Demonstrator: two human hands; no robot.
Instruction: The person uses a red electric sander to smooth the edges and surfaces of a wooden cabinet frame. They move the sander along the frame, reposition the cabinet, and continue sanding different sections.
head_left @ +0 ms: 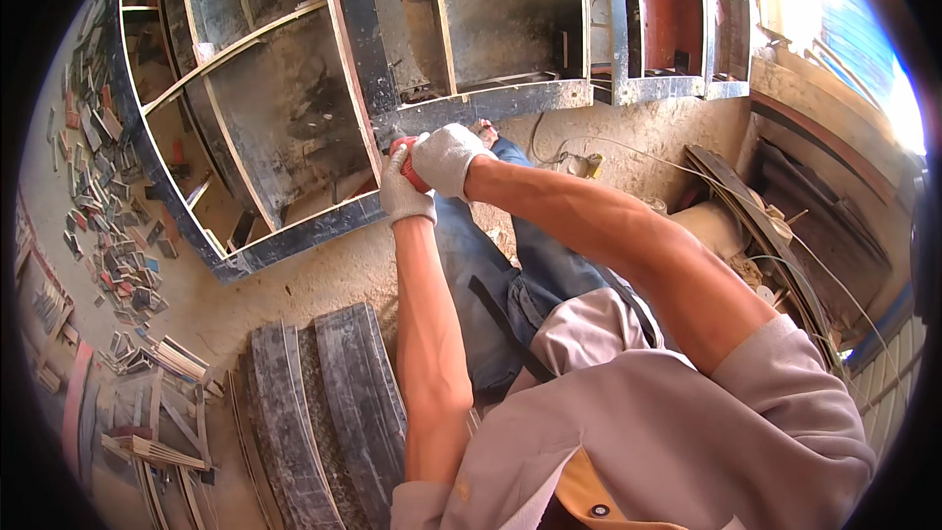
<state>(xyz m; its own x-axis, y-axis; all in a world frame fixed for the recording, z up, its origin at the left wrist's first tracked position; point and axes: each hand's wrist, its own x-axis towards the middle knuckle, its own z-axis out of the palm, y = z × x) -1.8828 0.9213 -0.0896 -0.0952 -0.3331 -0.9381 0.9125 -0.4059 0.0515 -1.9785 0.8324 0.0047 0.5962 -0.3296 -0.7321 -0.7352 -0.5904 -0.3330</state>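
The floor [324, 280] is light brown and dusty. A big dark frame [491, 106] goes across the top, with thin light strips and dark boards inside it. Its sides look scratched and worn.

Over on the left, a heap of little wood bits [128, 280] is spread on the floor. Some bits are dark, and some are red. The person's legs [491, 280], in blue pants, are on the near side of the frame. Two dark, curved boards [358, 363] lie side by side at the lower left, near the left arm.

The left hand [400, 191] and the right hand [446, 159] both wear pale gloves. Both are wrapped around one red tool [419, 177], so they are not wide. The tool is right by the near edge of the frame. I cannot tell if its tip touches the frame. A small yellow thing [594, 166] lies on the floor, to the right of the hands.
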